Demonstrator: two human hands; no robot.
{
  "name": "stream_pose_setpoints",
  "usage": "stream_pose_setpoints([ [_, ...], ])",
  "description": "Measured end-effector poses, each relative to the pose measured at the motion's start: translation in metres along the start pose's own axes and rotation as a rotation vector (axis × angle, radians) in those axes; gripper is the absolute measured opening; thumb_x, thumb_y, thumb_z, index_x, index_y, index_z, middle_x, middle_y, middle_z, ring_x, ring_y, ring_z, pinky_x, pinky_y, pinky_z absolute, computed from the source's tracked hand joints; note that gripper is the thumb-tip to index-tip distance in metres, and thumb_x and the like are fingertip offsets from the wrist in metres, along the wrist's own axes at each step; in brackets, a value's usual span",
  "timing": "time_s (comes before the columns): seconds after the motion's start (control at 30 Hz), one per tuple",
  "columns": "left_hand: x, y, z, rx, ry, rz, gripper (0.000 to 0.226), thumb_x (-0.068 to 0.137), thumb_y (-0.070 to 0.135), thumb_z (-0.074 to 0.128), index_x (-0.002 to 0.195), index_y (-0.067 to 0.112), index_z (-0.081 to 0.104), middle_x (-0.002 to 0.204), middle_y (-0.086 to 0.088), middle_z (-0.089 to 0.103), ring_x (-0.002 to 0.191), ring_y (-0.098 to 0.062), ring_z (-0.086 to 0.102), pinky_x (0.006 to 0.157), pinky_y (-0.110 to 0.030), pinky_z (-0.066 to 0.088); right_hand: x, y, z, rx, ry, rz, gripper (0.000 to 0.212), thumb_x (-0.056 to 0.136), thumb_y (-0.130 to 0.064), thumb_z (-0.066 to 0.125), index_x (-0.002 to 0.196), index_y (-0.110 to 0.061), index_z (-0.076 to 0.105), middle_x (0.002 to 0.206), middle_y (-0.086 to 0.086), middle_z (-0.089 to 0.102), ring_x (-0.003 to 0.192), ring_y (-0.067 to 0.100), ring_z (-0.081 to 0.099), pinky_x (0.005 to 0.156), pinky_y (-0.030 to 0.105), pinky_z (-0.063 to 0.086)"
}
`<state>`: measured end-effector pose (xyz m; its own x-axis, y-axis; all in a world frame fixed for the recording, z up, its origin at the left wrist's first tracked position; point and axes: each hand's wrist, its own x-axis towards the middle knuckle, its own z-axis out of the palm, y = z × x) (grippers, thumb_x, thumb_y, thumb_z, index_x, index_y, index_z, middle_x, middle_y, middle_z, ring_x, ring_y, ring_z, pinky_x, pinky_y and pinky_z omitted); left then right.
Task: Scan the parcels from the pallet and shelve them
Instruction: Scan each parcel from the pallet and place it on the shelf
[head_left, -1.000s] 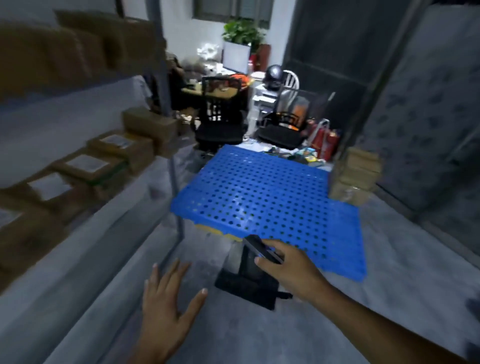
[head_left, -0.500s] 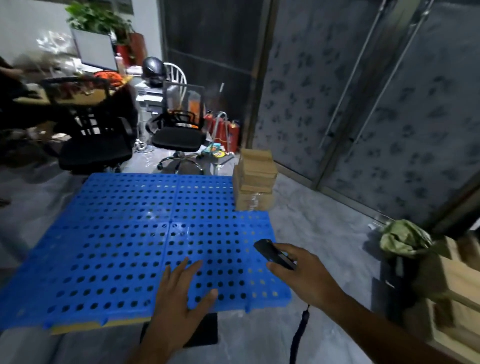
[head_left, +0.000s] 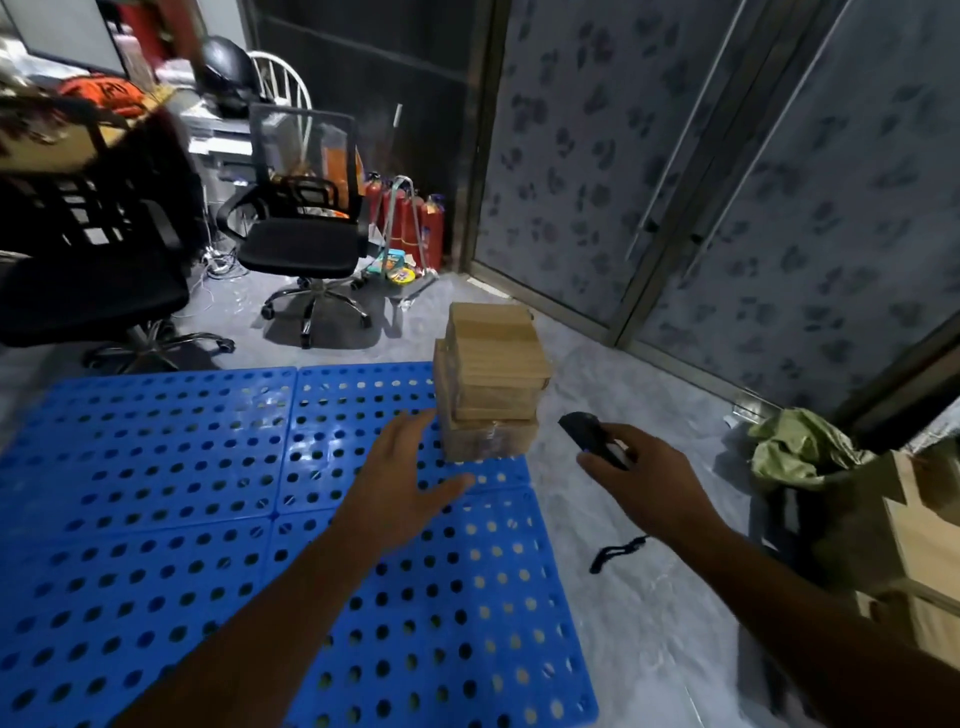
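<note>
Head view looks down on a blue perforated pallet that fills the lower left of the frame and lies on a grey floor. At the pallet's far right corner, near the centre of the frame, stands a stack of parcels: several brown cardboard boxes piled slightly askew, the bottom one with a glossy wrap.

From the lower left, the left hand reaches over the pallet with its fingers straight and spread and the thumb held out to the right; it holds nothing. Its fingertips lie just beside the lower left edge of the stack, and whether they touch it cannot be told.

Right of centre, the right hand has its fingers curled round a black scanner, whose head points up and left at the bottom of the stack, apart from it. A dark strap hangs below that wrist.

In the upper left a black office chair stands on the floor, with red fire extinguishers just right of it against the wall. Grey patterned doors fill the upper right. At the right edge a crumpled green bag sits beside a cardboard box.
</note>
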<state>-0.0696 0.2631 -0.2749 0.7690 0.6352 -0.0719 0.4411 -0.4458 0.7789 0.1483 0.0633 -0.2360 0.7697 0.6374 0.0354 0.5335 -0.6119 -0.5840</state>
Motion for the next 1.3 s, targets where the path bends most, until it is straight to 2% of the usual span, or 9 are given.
stream_pose_setpoints([
  [0.13,0.062,0.011,0.005,-0.025,0.049,0.029,0.108,0.069,0.077,0.062,0.159,0.037,0.019,0.168,0.003,0.015,0.155,-0.019,0.016,0.12,-0.043,0.027,0.066,0.023,-0.001,-0.028,-0.017,-0.011,0.054,0.083,-0.057,0.069,0.131,-0.034,0.061,0.086,-0.014,0.059,0.061,-0.003,0.057,0.049,0.016,0.043],
  [0.3,0.12,0.024,0.02,-0.065,0.075,0.014,0.091,0.07,0.063,0.082,0.127,0.084,0.014,0.17,0.006,0.01,0.157,-0.014,0.005,0.116,-0.04,0.027,0.134,0.04,0.013,-0.032,-0.101,-0.07,0.057,0.084,-0.056,0.069,0.135,-0.031,0.06,0.107,-0.004,0.068,0.068,-0.002,0.054,0.053,0.014,0.039],
  [0.37,0.135,0.026,0.03,-0.018,0.083,-0.007,0.096,0.071,0.052,0.087,0.133,0.077,0.019,0.169,-0.003,0.014,0.156,-0.02,0.014,0.118,-0.039,0.03,0.154,0.041,0.02,-0.026,-0.133,-0.098,0.057,0.085,-0.056,0.068,0.135,-0.03,0.06,0.112,-0.003,0.07,0.073,0.005,0.055,0.055,0.012,0.037],
  [0.5,0.149,0.024,0.054,0.016,0.178,-0.04,0.094,0.073,0.039,0.091,0.151,0.034,0.038,0.161,-0.003,0.022,0.141,-0.02,0.036,0.109,-0.024,0.034,0.177,0.038,0.031,0.001,-0.221,-0.148,0.054,0.086,-0.053,0.068,0.134,-0.03,0.06,0.116,-0.005,0.069,0.083,0.003,0.054,0.063,0.013,0.037],
  [0.67,0.147,0.032,0.066,-0.076,0.273,-0.072,0.092,0.075,0.027,0.091,0.151,0.031,0.039,0.156,0.0,0.023,0.132,-0.013,0.037,0.103,-0.018,0.033,0.178,0.033,0.027,0.056,-0.256,-0.196,0.05,0.087,-0.048,0.067,0.133,-0.029,0.062,0.113,-0.004,0.071,0.084,0.004,0.058,0.065,0.012,0.04],
  [0.8,0.124,0.032,0.055,-0.156,0.403,-0.052,0.082,0.077,0.028,0.088,0.146,0.034,0.044,0.15,0.002,0.03,0.126,-0.006,0.041,0.09,0.004,0.032,0.169,0.015,0.016,0.101,-0.284,-0.268,0.043,0.085,-0.051,0.067,0.126,-0.037,0.064,0.1,-0.001,0.067,0.08,0.005,0.063,0.065,0.02,0.048],
  [0.9,0.094,0.024,0.037,-0.132,0.491,-0.066,0.074,0.079,0.032,0.086,0.141,0.041,0.046,0.147,0.005,0.036,0.129,-0.014,0.047,0.096,-0.011,0.038,0.153,-0.01,0.019,0.055,-0.333,-0.316,0.054,0.084,-0.056,0.066,0.135,-0.042,0.056,0.1,-0.005,0.054,0.081,0.004,0.056,0.062,0.019,0.042],
  [1.03,0.042,-0.004,0.018,-0.086,0.57,-0.15,0.073,0.076,0.049,0.079,0.14,0.048,0.044,0.147,0.004,0.038,0.129,-0.014,0.047,0.106,-0.035,0.044,0.121,-0.045,0.046,0.032,-0.42,-0.361,0.061,0.082,-0.064,0.061,0.138,-0.044,0.051,0.106,-0.005,0.05,0.092,0.016,0.059,0.077,0.035,0.055],
  [1.3,-0.064,-0.093,0.028,-0.038,0.617,-0.415,0.075,0.07,0.042,0.082,0.138,0.039,0.052,0.15,-0.006,0.036,0.135,-0.03,0.044,0.106,-0.054,0.049,0.039,-0.066,0.141,-0.038,-0.722,-0.355,0.059,0.089,-0.06,0.058,0.142,-0.038,0.047,0.112,0.001,0.045,0.099,0.027,0.057,0.087,0.045,0.054],
])
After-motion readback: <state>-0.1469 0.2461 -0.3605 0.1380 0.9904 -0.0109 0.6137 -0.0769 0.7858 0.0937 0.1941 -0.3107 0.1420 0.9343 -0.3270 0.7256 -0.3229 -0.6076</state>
